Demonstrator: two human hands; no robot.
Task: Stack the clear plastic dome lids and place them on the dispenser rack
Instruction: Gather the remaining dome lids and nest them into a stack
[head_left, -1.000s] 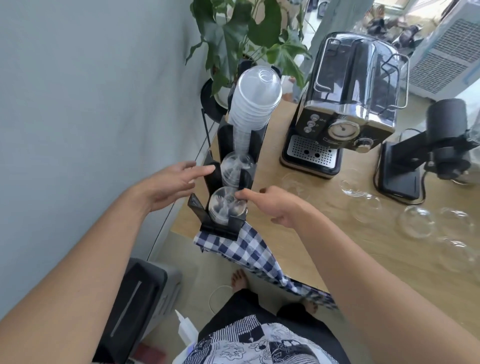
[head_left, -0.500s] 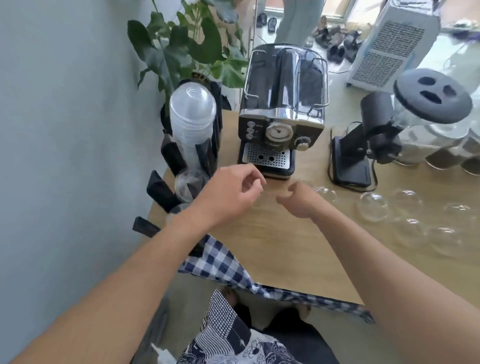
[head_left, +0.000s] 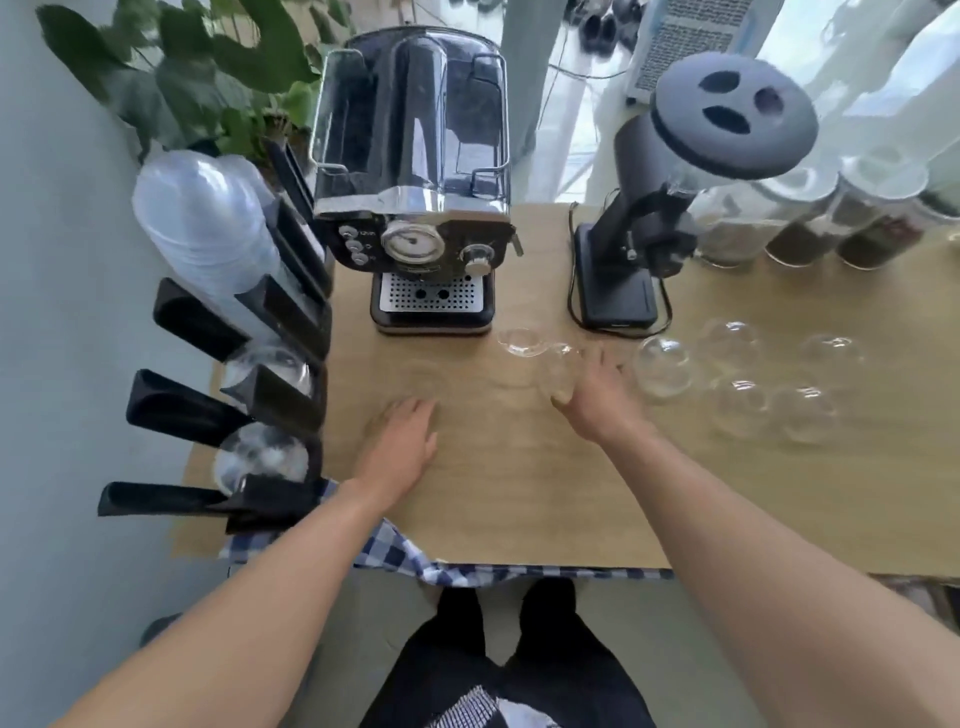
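Several clear dome lids lie loose on the wooden table (head_left: 519, 493), among them one lid (head_left: 662, 364) just right of my right hand and another lid (head_left: 522, 343) in front of the espresso machine. My right hand (head_left: 597, 400) has its thumb and fingers around a tilted dome lid (head_left: 558, 371), blurred by motion. My left hand (head_left: 402, 441) rests palm down on the table with nothing in it. At the left edge the black dispenser rack (head_left: 192, 322) holds a tall stack of lids (head_left: 202, 234), with single lids in two lower slots (head_left: 260, 457).
An espresso machine (head_left: 415, 208) stands at the back, a black grinder (head_left: 649, 249) to its right, and jars (head_left: 831, 223) beyond that. A plant (head_left: 182, 67) rises behind the rack. A checked cloth (head_left: 395, 556) hangs over the table's near edge.
Both hands have left the rack and moved right over the table. My view has swung right. The right hand has reached a loose lid; the left hand has dropped flat onto the table.
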